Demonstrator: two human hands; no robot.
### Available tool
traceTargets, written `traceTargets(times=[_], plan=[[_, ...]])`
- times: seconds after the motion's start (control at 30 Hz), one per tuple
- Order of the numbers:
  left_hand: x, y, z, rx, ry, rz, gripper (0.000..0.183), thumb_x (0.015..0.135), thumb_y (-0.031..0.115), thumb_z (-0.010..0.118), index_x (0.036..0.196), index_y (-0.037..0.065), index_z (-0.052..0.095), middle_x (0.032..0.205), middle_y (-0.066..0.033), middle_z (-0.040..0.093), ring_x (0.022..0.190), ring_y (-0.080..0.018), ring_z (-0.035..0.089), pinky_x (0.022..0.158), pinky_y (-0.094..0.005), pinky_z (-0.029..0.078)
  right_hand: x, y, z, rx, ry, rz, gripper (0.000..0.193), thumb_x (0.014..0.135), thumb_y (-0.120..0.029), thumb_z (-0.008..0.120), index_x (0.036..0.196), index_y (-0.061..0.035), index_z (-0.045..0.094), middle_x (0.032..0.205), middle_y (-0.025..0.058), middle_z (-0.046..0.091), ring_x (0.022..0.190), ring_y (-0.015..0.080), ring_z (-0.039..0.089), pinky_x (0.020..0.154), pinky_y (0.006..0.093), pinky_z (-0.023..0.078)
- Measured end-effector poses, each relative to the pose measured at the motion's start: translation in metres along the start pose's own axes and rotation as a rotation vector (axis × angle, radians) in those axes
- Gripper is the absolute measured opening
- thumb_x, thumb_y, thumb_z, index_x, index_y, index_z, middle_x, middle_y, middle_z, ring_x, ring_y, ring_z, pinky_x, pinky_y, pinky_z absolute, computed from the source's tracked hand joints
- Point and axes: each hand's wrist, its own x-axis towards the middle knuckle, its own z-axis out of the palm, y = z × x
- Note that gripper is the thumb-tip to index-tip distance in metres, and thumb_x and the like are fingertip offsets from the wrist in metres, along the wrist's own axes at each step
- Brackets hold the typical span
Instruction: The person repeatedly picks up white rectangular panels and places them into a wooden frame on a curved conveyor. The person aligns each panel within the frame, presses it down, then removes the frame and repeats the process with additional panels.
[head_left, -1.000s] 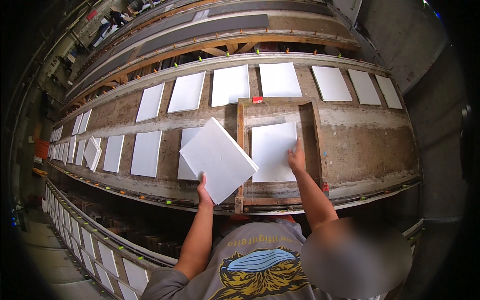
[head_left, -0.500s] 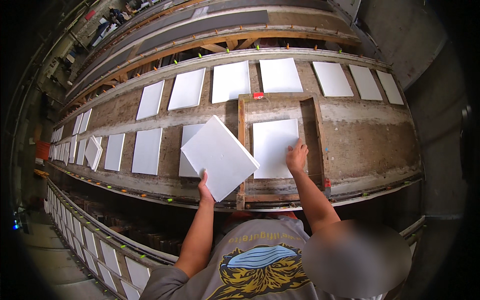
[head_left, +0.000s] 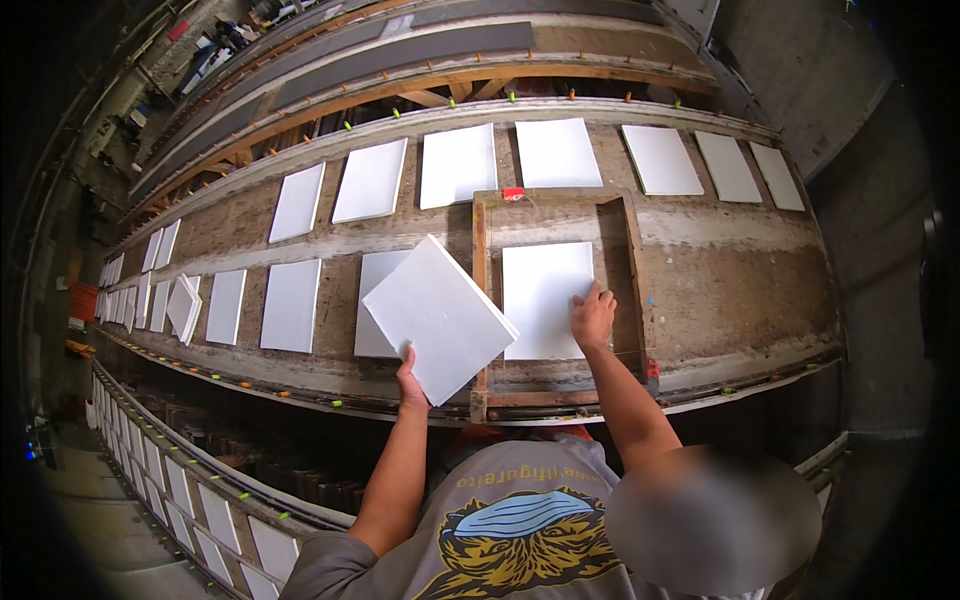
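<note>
A stack of thin white rectangular boards (head_left: 440,325) is in my left hand (head_left: 411,378), gripped at its lower left edge and tilted above the table. Part of another white board (head_left: 375,305) shows beneath it. To the right, a single white board (head_left: 545,300) lies flat inside a wooden frame (head_left: 481,250). My right hand (head_left: 593,318) rests at that board's right edge, thumb and finger a little apart, fingertips touching the board near its edge.
The long worn table (head_left: 740,290) carries two rows of white boards (head_left: 458,165). A small leaning stack (head_left: 184,308) stands at the left. Red pieces (head_left: 513,194) sit on the frame. Nearer, a lower table (head_left: 180,490) bears more boards; other long tables (head_left: 420,60) stand beyond.
The whole view has shifted very slightly. Both hands stay in nearly the same places, the left still holding the stack and the right still at the framed board's edge.
</note>
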Motion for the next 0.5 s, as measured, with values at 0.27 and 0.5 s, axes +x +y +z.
traceTargets(times=[0.27,0.5], plan=[[0.004,-0.004,0.007,0.001,-0.042,-0.003,0.072,0.097,0.051,0.059,0.147,0.001,0.047,0.14,-0.0167,0.058,0.128,-0.0348,0.056,0.109,-0.0466,0.043,-0.008,-0.011,-0.033,-0.159,-0.068,-0.46,0.075,0.097,-0.048,0.06,0.16,-0.0165,0.033,0.164,0.0214,0.03,0.153,0.0395,0.025,0.123,0.0559,0.021],[0.007,-0.01,0.03,0.002,-0.05,-0.013,0.071,0.098,0.049,0.058,0.149,0.001,0.045,0.142,-0.0169,0.057,0.13,-0.035,0.055,0.111,-0.0469,0.042,-0.009,-0.018,-0.017,-0.237,-0.326,-0.563,0.083,0.092,-0.08,0.042,0.163,-0.0381,0.026,0.171,0.0175,0.011,0.158,0.0384,0.005,0.126,0.0561,0.007]])
